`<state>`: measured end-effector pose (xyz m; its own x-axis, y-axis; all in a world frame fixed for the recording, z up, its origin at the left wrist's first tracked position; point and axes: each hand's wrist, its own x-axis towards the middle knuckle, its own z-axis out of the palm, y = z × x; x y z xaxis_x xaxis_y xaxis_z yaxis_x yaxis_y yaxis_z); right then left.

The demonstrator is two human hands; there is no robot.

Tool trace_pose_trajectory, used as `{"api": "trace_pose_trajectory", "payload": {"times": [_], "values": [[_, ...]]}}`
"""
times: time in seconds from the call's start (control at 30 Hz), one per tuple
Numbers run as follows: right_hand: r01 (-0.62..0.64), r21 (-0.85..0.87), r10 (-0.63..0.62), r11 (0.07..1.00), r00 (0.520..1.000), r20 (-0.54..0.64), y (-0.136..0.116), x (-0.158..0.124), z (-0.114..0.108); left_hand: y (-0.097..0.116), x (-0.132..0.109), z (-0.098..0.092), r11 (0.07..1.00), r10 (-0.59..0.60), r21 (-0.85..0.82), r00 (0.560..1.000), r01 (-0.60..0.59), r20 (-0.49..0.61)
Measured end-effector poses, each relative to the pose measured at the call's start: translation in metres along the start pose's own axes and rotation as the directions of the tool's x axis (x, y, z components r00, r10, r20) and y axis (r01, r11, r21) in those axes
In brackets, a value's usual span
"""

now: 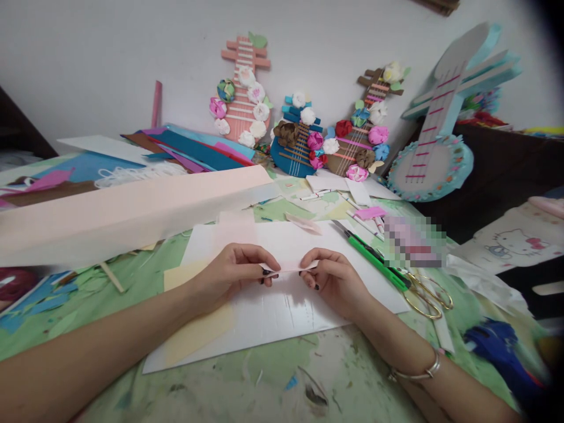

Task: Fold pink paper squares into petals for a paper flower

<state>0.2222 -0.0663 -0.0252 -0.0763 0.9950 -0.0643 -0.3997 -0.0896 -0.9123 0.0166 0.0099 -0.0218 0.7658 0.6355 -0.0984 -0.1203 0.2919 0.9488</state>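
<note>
Two bare hands on my feed, one strip. Left hand has thumb and fingers pinched on one end of a single strip of pale pink paper; right hand pinches the other end the same way. I see the strip between the two hands, above one white board. One bracelet on the right wrist. On the board: one pink paper piece across its far edge, one pink scrap near that edge; yellow paper by the left forearm, piece count unclear to me. Right side: one green cutter, one pair of gold-handled scissors at its end, one blurred blue tool nearer the edge. Several markers behind, can't count cleanly. One long pink sheet on the left. Four stringed-instrument models at the back: one pink, one dark blue, one brown, one pale blue. One green tablecloth under it.
</note>
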Motion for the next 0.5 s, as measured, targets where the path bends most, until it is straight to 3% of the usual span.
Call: {"api": "trace_pose_trajectory", "payload": {"times": [0.17, 0.37, 0.5], "values": [[0.018, 0.039, -0.019, 0.999, 1.0, 0.02, -0.0011, -0.0005, 0.0024, -0.0013, -0.0002, 0.0013, 0.999, 0.031, -0.03, 0.999, -0.032, -0.012], [0.069, -0.071, -0.075, 0.995, 0.993, -0.086, 0.0055, 0.0012, 0.0056, -0.0042, 0.0032, 0.003, 0.973, 0.052, 0.228, 0.991, -0.023, -0.123], [0.099, -0.085, -0.109, 0.991, 0.987, -0.12, 0.0078, 0.002, 0.0051, -0.0061, 0.0046, 0.0013, 0.966, 0.07, 0.257, 0.987, -0.03, -0.146]]}}
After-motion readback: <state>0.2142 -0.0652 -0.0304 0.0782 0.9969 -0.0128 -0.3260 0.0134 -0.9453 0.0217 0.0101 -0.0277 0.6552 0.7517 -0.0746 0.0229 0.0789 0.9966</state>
